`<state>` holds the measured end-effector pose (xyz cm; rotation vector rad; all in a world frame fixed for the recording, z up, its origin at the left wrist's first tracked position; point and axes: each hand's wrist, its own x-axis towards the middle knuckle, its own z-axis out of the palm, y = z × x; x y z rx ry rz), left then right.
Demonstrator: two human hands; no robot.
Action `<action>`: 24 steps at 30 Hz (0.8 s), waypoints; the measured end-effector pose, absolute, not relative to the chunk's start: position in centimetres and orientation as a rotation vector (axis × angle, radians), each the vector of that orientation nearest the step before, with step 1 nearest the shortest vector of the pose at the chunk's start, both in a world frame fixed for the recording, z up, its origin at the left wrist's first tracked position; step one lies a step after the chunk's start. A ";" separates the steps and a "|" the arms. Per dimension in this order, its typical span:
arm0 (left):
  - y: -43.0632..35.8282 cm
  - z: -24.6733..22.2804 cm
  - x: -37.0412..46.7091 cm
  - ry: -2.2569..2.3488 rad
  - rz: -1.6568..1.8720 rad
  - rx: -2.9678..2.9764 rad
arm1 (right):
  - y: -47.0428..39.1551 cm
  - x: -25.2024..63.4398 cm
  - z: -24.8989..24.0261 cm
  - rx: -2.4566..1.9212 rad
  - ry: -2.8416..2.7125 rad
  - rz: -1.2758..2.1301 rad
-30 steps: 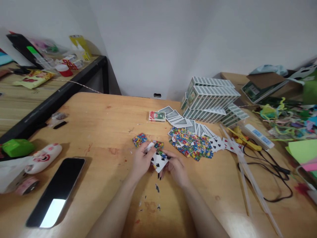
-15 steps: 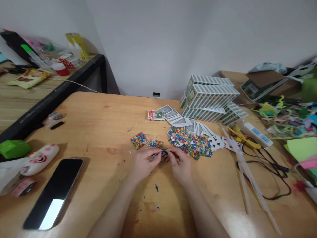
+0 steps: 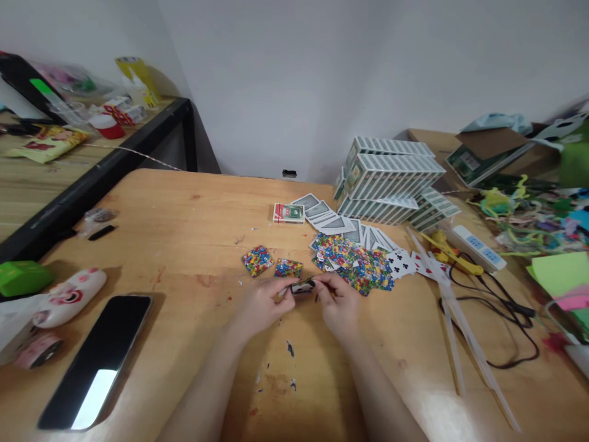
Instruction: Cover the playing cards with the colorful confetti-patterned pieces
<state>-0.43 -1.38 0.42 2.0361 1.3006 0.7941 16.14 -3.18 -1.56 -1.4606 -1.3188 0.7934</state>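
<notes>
Between my two hands is a small dark-and-white piece that looks like a folded card. My left hand pinches its left end with thumb and fingers. At the other end, my right hand pinches its right edge, the fingertips partly hiding it. Just beyond my left hand lie two small pieces with a multicoloured pattern, a square one and a smaller one. A heap of multicoloured cards spreads beyond my right hand. Dark scraps lie on the table between my forearms.
Grey-backed playing cards fan out behind the heap, beside a card box. Striped boxes are stacked at the back. On the right are clear plastic strips, a yellow tool and a power strip; a phone lies left.
The piece has turned and now shows more of its light face. My hands have moved slightly apart, the left one a little to the left. The whole view has shifted slightly.
</notes>
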 end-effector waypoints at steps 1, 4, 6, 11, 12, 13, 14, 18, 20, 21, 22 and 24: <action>-1.4 0.4 -0.5 1.302 0.795 2.030 | -3.2 16.1 -1.5 -1.451 -1.312 0.808; -1.3 0.5 -0.7 1.261 0.874 1.921 | -3.1 16.0 -1.3 -1.397 -1.224 0.921; -1.0 0.5 -0.7 1.221 0.990 1.723 | -2.9 15.9 -1.2 -1.354 -1.096 1.025; -0.2 -0.1 -0.2 1.128 1.047 1.267 | -2.4 15.3 -1.1 -1.155 -0.828 1.293; -0.1 -0.3 0.0 1.154 1.037 1.234 | -2.4 15.1 -1.0 -1.124 -0.809 1.340; -0.1 -0.4 0.2 1.192 1.038 1.199 | -2.4 14.9 -1.0 -1.103 -0.800 1.382; 0.0 -0.4 0.4 1.228 1.053 1.167 | -2.5 14.7 -1.0 -1.091 -0.798 1.416; -0.1 -0.1 0.9 1.310 1.126 1.105 | -2.8 14.3 -0.9 -1.081 -0.878 1.532; -0.2 0.0 1.0 1.317 1.136 1.092 | -3.0 14.3 -0.9 -1.094 -0.943 1.566; -0.2 0.0 1.0 1.318 1.141 1.092 | -3.0 14.3 -0.9 -1.106 -0.974 1.573; -0.3 0.0 0.9 1.321 1.146 1.098 | -3.1 14.3 -0.9 -1.121 -1.004 1.572; -0.2 -0.1 0.6 1.323 1.142 1.130 | -3.0 14.4 -1.0 -1.153 -1.045 1.529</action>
